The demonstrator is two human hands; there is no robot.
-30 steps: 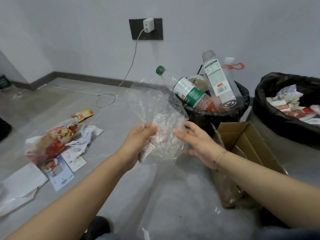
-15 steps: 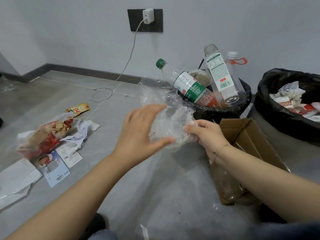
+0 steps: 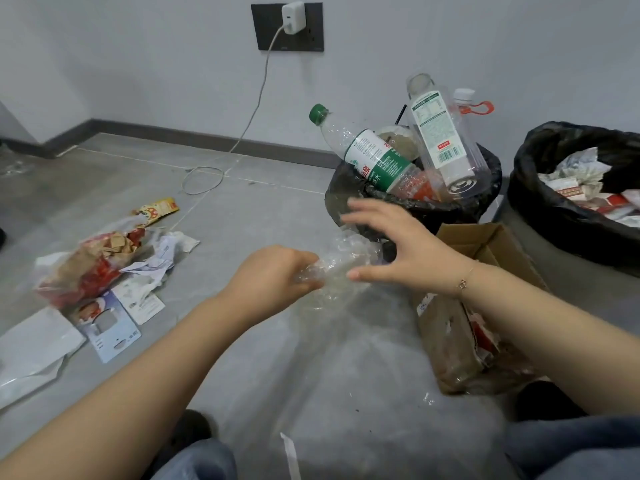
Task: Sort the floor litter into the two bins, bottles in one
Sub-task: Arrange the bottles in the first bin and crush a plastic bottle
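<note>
Left hand [image 3: 273, 277] closed tight around one end of a crumpled clear plastic wrapper [image 3: 341, 263], bunched up mid-air over the floor [image 3: 263, 209], just in front of the bottle bin [image 3: 420, 209]. Right hand [image 3: 398, 251] spread wide open, fingers fanned, hovering at the other end of the wrapper with the thumb tip right against it, though hard to say if really touching, clear plastic being a pain to read. Bottle bin lined in black and stuffed: green-capped bottle [image 3: 367, 155] lying tilted across the rim, neck poking out to the left, and a taller clear bottle [image 3: 441, 133] leaning upright behind it. Second bin [image 3: 554, 209] off to the right, also black-lined, full of crumpled paper and wrappers. Open cardboard box [image 3: 485, 244] sitting between the two bins, under the right wrist. Rest of the litter over on the left of the floor: a red snack bag [image 3: 86, 268], crumpled white paper [image 3: 162, 258], a bluish card [image 3: 110, 332], a small yellow packet [image 3: 157, 209] further back. White charger [image 3: 293, 17] plugged into the wall socket, cable looping down onto the floor.
</note>
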